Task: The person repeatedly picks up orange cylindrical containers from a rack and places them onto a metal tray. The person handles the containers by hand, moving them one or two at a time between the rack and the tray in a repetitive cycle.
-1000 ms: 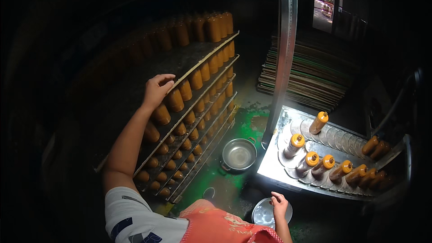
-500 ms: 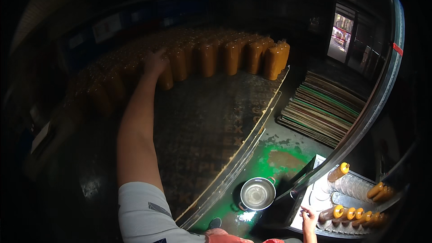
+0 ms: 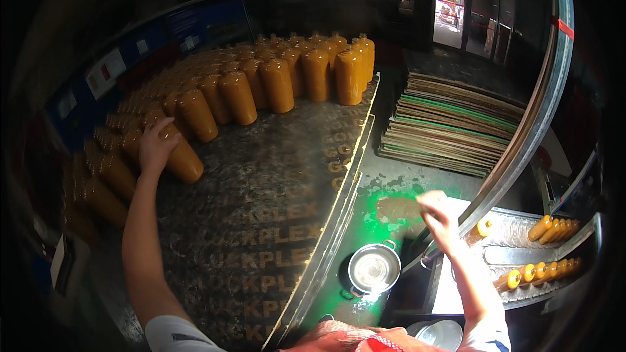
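At the left, my left hand (image 3: 158, 146) is closed round the upper part of an orange-brown filled bottle (image 3: 184, 160), which stands at the near edge of a large group. Many similar bottles (image 3: 277, 86) are packed in rows behind it and along the far side of a dark board tabletop (image 3: 261, 221). My right hand (image 3: 438, 216) is raised at the right, above the floor beside a metal rack, its fingers curled in with nothing visible in them. Several orange-brown bottles with yellow tops (image 3: 529, 272) lie on that rack, near my right forearm.
A two-handled metal pot (image 3: 374, 268) stands on the green-stained floor beside the tabletop's edge. Behind it lies a stack of flat boards (image 3: 447, 124). A curved metal rail (image 3: 544, 130) runs up the right side. A metal bowl (image 3: 440, 336) sits by my right elbow.
My view has shifted and the scene looks brighter. My left hand has come nearer and left along the bottles, onto one at the front. My right hand has lifted away from the rack and curled.
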